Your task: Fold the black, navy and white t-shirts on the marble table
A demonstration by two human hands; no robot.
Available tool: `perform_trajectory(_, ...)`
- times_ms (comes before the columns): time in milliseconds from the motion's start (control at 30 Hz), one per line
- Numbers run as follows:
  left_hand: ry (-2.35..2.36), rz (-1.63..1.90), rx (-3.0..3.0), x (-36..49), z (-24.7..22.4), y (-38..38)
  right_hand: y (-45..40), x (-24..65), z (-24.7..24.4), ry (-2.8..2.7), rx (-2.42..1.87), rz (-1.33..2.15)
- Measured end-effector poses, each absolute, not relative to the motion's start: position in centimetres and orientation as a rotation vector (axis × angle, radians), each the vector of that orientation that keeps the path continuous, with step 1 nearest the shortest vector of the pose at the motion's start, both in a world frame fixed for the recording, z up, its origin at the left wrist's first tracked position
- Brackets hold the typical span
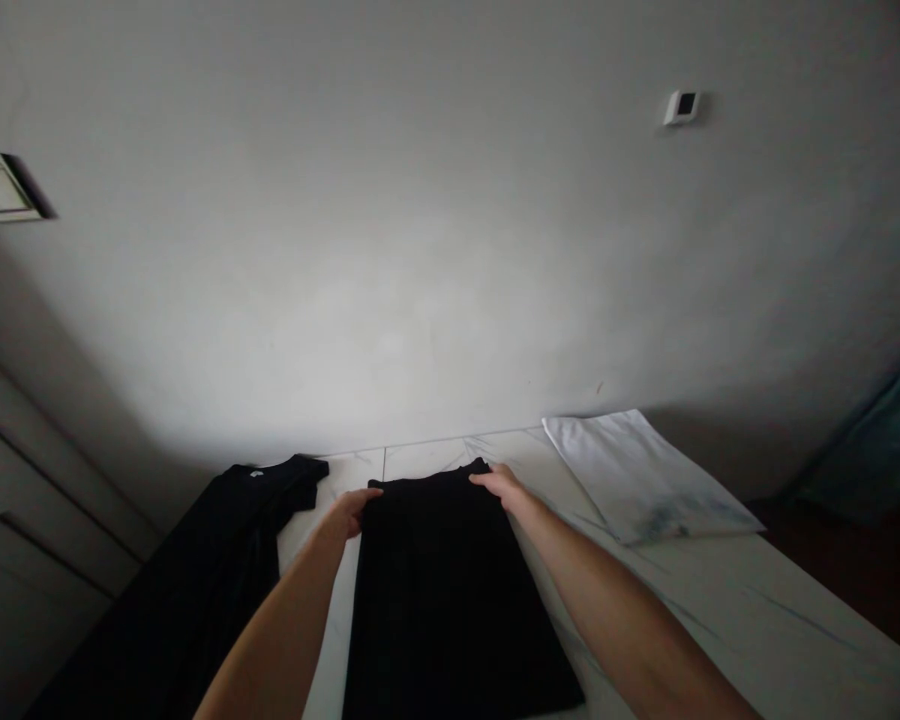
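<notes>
A black shirt (450, 600), its sides folded into a long panel, lies on the white marble-patterned table (720, 590) in front of me. My left hand (354, 508) grips its far left corner, thumb on top and fingers curled beneath the edge. At the far right corner, my right hand (501, 482) pinches the cloth between thumb and fingers. The fingertips of both hands are partly hidden by the fabric. The shirt's near end runs out of the bottom of the view.
On the left, a second black shirt (217, 560) lies spread out, a small label at its neck. A folded white garment (637, 475) with a grey-green print rests at the back right. Behind the table rises a grey wall (435, 230); a panelled door (37, 540) stands at the left.
</notes>
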State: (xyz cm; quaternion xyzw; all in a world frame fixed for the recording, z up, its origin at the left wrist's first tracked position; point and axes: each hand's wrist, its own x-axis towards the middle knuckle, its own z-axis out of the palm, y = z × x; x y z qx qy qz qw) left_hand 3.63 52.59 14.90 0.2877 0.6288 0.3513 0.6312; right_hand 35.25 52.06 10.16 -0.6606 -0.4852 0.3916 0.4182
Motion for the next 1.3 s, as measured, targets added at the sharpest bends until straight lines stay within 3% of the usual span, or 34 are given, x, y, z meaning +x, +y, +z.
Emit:
perform_trajectory(367, 0.997, 0.938, 1.08, 8.1, 22.0, 46.7, 44.4, 37.9, 12.8, -1.213, -1.358, 0.402)
perform_trajectory(667, 0.702, 0.812, 1.176, 17.9, 33.1, 35.6, 29.9, 50.0, 23.0, -0.817, -1.288, 0.37)
perform_trajectory(867, 0.459, 0.752, 1.032, 26.8, 36.7, 34.1, 26.2, 58.9, 31.3, -0.704, -1.246, 0.348)
perform_trajectory(1000, 0.418, 0.751, 0.949, 32.6, 36.2, 37.2, 29.0, 65.3, 35.1, -0.833, -1.308, 0.326)
perform_trajectory(1100, 0.406, 0.75, 0.925, 37.1, 33.7, 42.4, 34.6, 70.9, 35.1, -0.981, -1.362, 0.335)
perform_trajectory(1200, 0.433, 0.772, 0.883, 41.8, 29.1, 49.6, 42.2, 75.9, 31.8, -1.094, -1.421, 0.4)
perform_trajectory(1300, 0.58, 0.776, 0.809, 45.9, 23.2, 56.6, 49.3, 79.0, 25.3, -1.183, -1.534, 0.536)
